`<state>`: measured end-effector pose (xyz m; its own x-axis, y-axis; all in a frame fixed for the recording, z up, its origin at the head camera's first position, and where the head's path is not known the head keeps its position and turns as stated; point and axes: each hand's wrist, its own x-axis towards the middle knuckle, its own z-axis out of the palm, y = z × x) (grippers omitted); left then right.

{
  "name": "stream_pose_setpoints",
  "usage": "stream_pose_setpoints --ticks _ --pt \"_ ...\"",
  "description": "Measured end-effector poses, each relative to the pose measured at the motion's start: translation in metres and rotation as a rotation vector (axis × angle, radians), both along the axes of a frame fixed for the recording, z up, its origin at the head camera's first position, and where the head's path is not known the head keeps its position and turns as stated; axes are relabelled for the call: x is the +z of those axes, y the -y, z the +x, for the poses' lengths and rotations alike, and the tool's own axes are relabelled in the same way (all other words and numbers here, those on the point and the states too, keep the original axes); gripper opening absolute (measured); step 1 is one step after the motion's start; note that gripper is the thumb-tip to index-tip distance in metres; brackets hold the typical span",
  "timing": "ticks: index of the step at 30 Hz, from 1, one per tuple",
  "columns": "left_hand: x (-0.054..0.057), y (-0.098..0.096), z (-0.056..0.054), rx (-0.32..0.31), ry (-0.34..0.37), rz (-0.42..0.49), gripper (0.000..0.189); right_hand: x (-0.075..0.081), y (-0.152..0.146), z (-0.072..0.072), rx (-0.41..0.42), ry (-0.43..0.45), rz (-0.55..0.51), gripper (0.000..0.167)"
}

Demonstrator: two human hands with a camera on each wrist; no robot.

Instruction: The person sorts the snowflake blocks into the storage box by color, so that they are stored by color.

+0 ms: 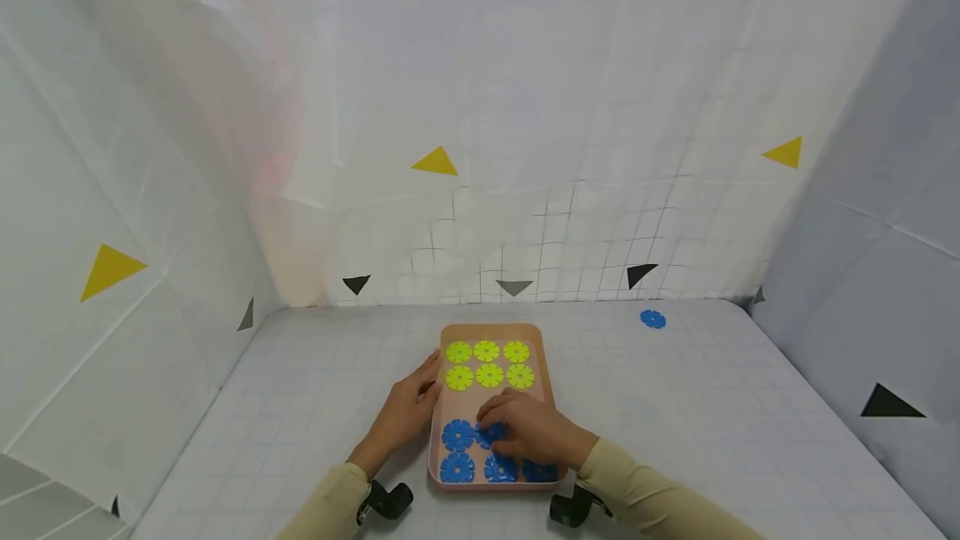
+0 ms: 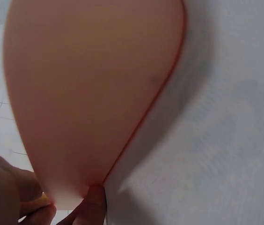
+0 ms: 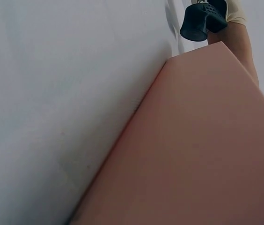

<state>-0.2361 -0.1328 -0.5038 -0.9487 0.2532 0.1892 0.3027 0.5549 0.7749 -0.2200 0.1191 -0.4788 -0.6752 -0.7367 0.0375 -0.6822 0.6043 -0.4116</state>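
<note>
A shallow pink tray [image 1: 487, 487] lies lengthwise before me. Yellow notched discs [image 1: 490, 375] lie in two rows of three at its far end. Blue notched discs [image 1: 457, 467] form two rows at the near end. My right hand [image 1: 536, 427] reaches over the right rim, thumb and fingers pinching a blue notched disc [image 1: 491, 436] they partly cover. My left hand [image 1: 407, 407] rests against the tray's left side; in the left wrist view its fingers [image 2: 92, 206] touch the outer wall. The right wrist view shows only the tray's outer wall [image 3: 183, 140], not the fingertips.
One blue notched disc [image 1: 653, 319] lies alone at the table's far right. White sheeting [image 1: 570, 107] with yellow and dark triangles encloses the white table [image 1: 675, 423] at the back and sides. Black wrist cameras [image 1: 573, 508] sit below both wrists.
</note>
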Motion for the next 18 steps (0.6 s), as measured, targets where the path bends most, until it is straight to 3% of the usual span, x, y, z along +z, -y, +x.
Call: stream_pose_setpoints --ticks 10,15,18 --pt "-0.001 0.000 0.000 -0.002 0.010 0.006 0.054 0.001 -0.008 0.002 -0.021 0.029 -0.059 0.028" --pt "-0.001 0.000 -0.001 -0.001 0.006 0.007 0.054 0.009 -0.025 0.000 -0.109 0.095 -0.166 0.030" --pt "-0.002 0.000 -0.001 0.001 0.003 0.006 0.054 0.017 -0.039 -0.005 -0.164 0.063 -0.244 0.026"
